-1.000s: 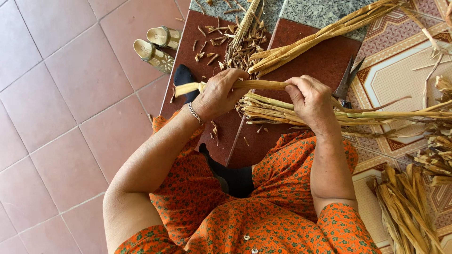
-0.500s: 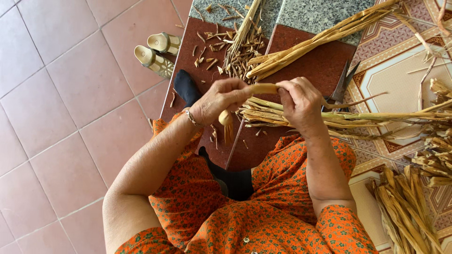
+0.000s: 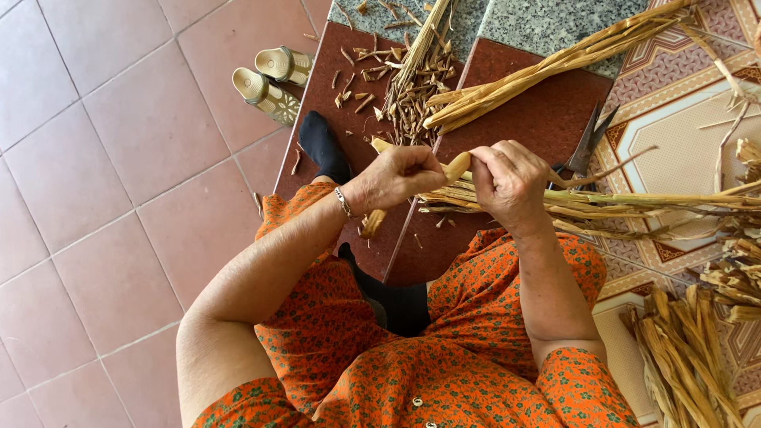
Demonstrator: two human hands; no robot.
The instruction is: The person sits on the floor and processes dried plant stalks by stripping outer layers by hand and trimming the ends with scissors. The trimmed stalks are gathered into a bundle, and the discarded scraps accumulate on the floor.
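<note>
While I watch from the head view, my left hand (image 3: 400, 176) and right hand (image 3: 509, 184) meet above the dark red step (image 3: 547, 111); both sets of fingers are curled tight on one pale stalk (image 3: 457, 166), its end showing between the two hands; a loose strip (image 3: 371, 223) hangs under the left wrist, which wears one bracelet (image 3: 344, 202); a long bundle (image 3: 634, 204) of dry stalks runs from under the right hand off to the right; a second bundle (image 3: 547, 65) lies slantwise on the step beyond; one heap of trimmings (image 3: 408, 87) sits beside it; one pair of shears (image 3: 588, 143) lies just past the right hand; two sandals (image 3: 269, 81) rest on the tiled floor; a third pile of stalks (image 3: 686, 357) lies by my right elbow.
</note>
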